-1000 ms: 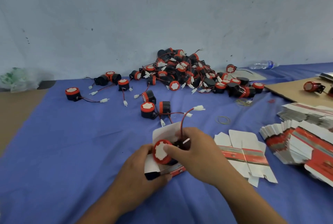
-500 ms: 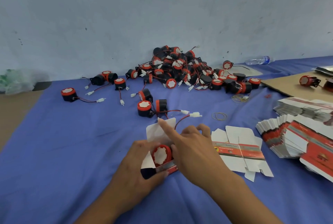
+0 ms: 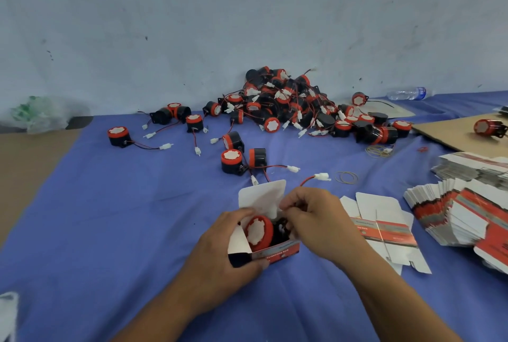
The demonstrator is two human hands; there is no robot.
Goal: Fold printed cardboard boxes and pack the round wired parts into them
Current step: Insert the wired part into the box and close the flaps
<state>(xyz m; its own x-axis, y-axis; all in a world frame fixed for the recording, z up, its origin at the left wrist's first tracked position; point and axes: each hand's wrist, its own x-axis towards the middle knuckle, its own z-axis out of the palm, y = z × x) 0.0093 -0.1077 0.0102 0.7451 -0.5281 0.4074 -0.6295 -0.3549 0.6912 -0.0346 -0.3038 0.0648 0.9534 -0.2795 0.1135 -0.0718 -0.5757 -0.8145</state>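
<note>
- Cardboard box (image 3: 276, 251) is gripped at its left end by the left hand (image 3: 228, 253), fingers wrapped round the side and underside.
- Inside the box lies the round part (image 3: 258, 231), its red cap facing up. The white lid flap (image 3: 264, 197) stands open behind it.
- At the box's right, the right hand (image 3: 310, 216) has curled fingers pinching the wire (image 3: 306, 181). The white plug (image 3: 322, 176) trails out beyond the box.
- My advice: feed the wire into the gap beside the part, plug last, before folding the flap, so nothing gets trapped.
- Hold the box firmly without crushing its walls.
</note>
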